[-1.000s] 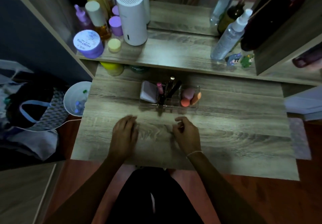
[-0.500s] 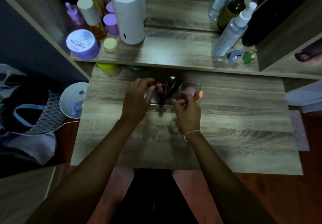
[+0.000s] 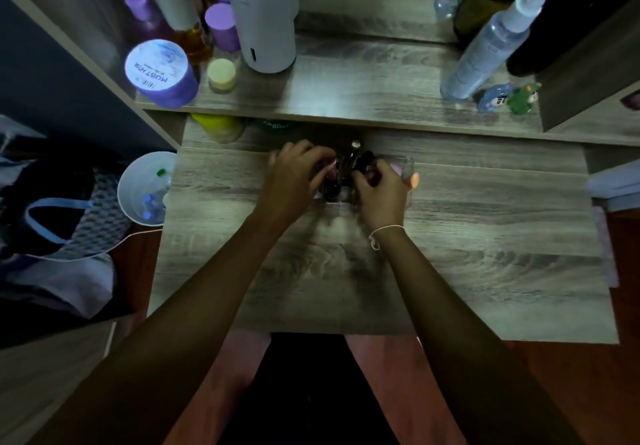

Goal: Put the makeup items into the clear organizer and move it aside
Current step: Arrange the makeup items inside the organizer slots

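Observation:
The clear organizer (image 3: 408,164) stands at the back middle of the wooden pull-out table (image 3: 485,236), just in front of the shelf edge. Dark makeup tubes and a brush (image 3: 355,158) stick up from its middle; an orange sponge (image 3: 414,180) and a pink one show at its right end. My left hand (image 3: 294,177) curls over its left end and hides the pale compact there. My right hand (image 3: 381,195) closes around its front right part. Both hands grip the organizer.
Above the table a shelf (image 3: 363,98) carries a white cylinder device (image 3: 263,18), purple jars (image 3: 161,73), bottles and a spray bottle (image 3: 485,49). Yellow and green pots (image 3: 218,127) sit under the shelf at left. A white bin (image 3: 145,188) and bags lie left of the table.
Both hands moved forward from the table's middle to the organizer and closed on its two ends. The organizer stays in the same spot.

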Demonstrator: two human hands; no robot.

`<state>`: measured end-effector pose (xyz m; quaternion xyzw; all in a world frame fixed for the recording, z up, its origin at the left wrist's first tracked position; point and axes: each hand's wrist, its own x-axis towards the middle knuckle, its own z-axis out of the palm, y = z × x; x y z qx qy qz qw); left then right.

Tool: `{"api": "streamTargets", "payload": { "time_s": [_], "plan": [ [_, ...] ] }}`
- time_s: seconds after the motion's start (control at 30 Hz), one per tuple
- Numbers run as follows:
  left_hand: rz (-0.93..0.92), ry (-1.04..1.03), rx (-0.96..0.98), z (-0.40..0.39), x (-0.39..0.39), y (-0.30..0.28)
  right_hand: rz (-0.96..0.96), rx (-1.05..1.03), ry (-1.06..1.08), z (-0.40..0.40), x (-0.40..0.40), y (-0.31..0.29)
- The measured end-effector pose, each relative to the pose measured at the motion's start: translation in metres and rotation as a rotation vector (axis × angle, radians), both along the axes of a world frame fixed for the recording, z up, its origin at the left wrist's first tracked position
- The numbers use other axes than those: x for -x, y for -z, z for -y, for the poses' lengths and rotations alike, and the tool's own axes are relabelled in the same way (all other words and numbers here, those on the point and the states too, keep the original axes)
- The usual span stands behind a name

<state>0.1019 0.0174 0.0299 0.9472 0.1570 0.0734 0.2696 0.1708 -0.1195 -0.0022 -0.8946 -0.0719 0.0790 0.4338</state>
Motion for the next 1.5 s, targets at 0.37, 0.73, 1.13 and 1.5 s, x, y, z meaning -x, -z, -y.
{"api": "streamTargets", "payload": {
  "time_s": [0.37,0.73,1.13,1.5],
  "plan": [
    [-0.038,0.092,0.009,0.0006,-0.0043,-0.0015,0.116,0.135,-0.194,0.0074,-0.0003,-0.002],
    [-0.036,0.094,-0.011,-0.0029,-0.005,-0.0039,0.08,0.172,-0.214,0.0062,-0.0014,0.0032],
    [-0.018,0.088,-0.016,-0.0048,-0.0035,0.0012,0.114,0.152,-0.231,0.0037,0.0031,-0.0011],
    [-0.006,0.083,0.003,-0.0059,0.0023,-0.0003,0.099,0.147,-0.221,0.0077,0.0028,-0.0001]
  ]
}}
